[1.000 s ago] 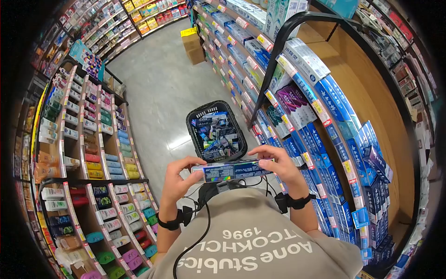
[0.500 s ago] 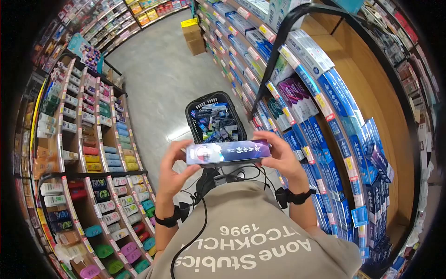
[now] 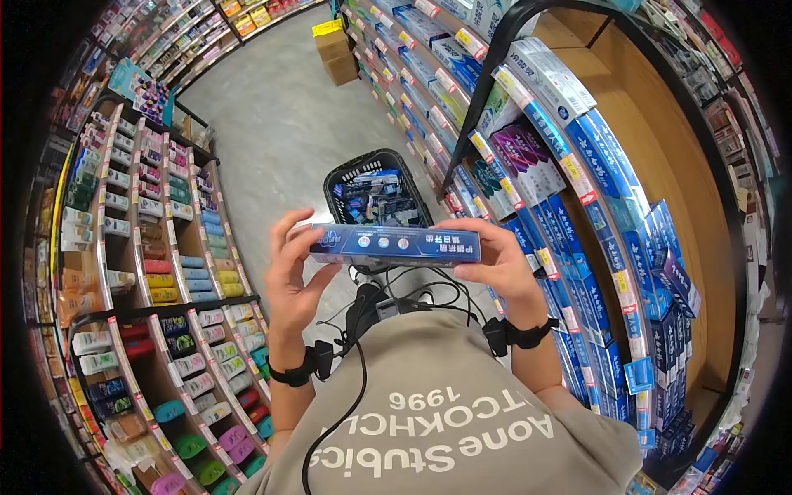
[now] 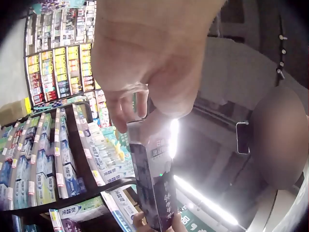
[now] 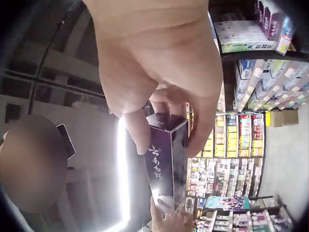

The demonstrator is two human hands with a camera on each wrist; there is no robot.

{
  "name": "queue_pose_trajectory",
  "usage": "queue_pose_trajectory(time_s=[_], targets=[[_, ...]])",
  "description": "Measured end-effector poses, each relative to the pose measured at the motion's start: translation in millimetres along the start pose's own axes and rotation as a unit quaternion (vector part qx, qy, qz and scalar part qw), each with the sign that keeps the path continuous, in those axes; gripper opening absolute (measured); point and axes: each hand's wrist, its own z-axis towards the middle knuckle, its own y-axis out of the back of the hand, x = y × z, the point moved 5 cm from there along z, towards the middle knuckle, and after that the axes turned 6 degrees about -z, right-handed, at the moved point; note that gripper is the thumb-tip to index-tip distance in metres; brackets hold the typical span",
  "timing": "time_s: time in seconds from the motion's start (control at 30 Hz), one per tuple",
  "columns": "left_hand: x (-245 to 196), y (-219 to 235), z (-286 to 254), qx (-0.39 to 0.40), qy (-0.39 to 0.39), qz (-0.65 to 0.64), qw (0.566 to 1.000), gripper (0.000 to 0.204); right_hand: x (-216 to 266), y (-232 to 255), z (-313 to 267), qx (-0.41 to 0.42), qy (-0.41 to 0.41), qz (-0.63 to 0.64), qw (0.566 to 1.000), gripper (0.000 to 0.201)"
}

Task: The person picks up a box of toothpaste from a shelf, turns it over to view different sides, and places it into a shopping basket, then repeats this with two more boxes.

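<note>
A long blue toothpaste box (image 3: 396, 244) lies level across the front of the person's body in the head view, a printed side facing up. My left hand (image 3: 295, 276) pinches its left end between thumb and fingers. At the opposite end, the right hand (image 3: 505, 268) grips it, thumb on the near side and fingers on the far side. The left wrist view shows the toothpaste box (image 4: 153, 179) running away from the left hand (image 4: 145, 72). In the right wrist view, a dark purple face of the box (image 5: 164, 164) shows below the right hand (image 5: 159, 72).
Beyond the box, a black basket (image 3: 363, 167) full of small boxes stands on the grey floor (image 3: 272, 124). Toothpaste shelves (image 3: 569, 165) rise on the right, bottle shelves (image 3: 177, 272) on the left. A cardboard carton (image 3: 336, 58) sits farther down the aisle. Cables (image 3: 360, 388) hang near the torso.
Both hands have turned the toothpaste box over, from a dark text side to a white-and-purple face and now a blue side. Hands and box have also shifted slightly upward in the view.
</note>
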Motion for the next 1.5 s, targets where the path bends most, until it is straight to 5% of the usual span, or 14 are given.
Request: queue_pose_trajectory(time_s=[0.17, 0.4, 0.5, 0.63, 0.73, 0.93, 1.03, 1.23, 1.33, 1.43, 1.5], targets=[[5.0, -3.6, -8.0, 0.0, 0.102, -0.001, 0.995, 0.07, 1.5, 3.2, 7.2, 0.022, 0.034, -0.051, 0.998, 0.055], [14.3, -2.2, 5.6, 0.092, 0.054, 0.086, 0.991, 0.053, -9.5, 9.6, 19.8, 0.036, 0.027, -0.052, 0.998, 0.057], [50.8, 3.2, 14.8, 0.115, 0.122, 0.133, 0.977, 0.054, -47.2, 23.6, 32.6, -0.037, -0.073, -0.063, 0.995, 0.058], [174.6, 17.6, 13.4, 0.11, 0.281, 0.02, 0.953, 0.052, -102.8, 49.7, 40.4, -0.114, -0.112, -0.31, 0.937, 0.059], [283.0, 39.6, -8.2, 0.064, 0.381, -0.024, 0.922, 0.051, -116.6, 61.1, 34.3, -0.152, -0.143, -0.302, 0.93, 0.054], [436.2, 95.2, -87.7, -0.131, 0.607, -0.047, 0.782, 0.045, -143.8, 85.8, -0.8, -0.173, -0.257, -0.312, 0.898, 0.042], [482.1, 109.1, -108.5, -0.202, 0.63, -0.047, 0.748, 0.04, -140.7, 67.4, -9.1, -0.211, -0.295, -0.298, 0.883, 0.039], [563.1, 96.4, -112.6, -0.199, 0.669, -0.131, 0.704, 0.042, -171.1, 30.6, -27.9, -0.28, -0.364, -0.239, 0.855, 0.037], [618.9, 84.2, -124.5, -0.159, 0.659, -0.195, 0.709, 0.036, -186.5, 8.8, -34.2, -0.305, -0.381, -0.223, 0.844, 0.036], [593.9, 64.1, -103.8, -0.041, 0.698, -0.18, 0.692, 0.037, -182.3, -14.8, -31.1, -0.297, -0.415, -0.217, 0.832, 0.037], [614.8, 61.5, -116.4, 0.203, 0.615, 0.008, 0.762, 0.039, -172.7, -22.1, -24.3, -0.28, -0.42, -0.226, 0.833, 0.037]])
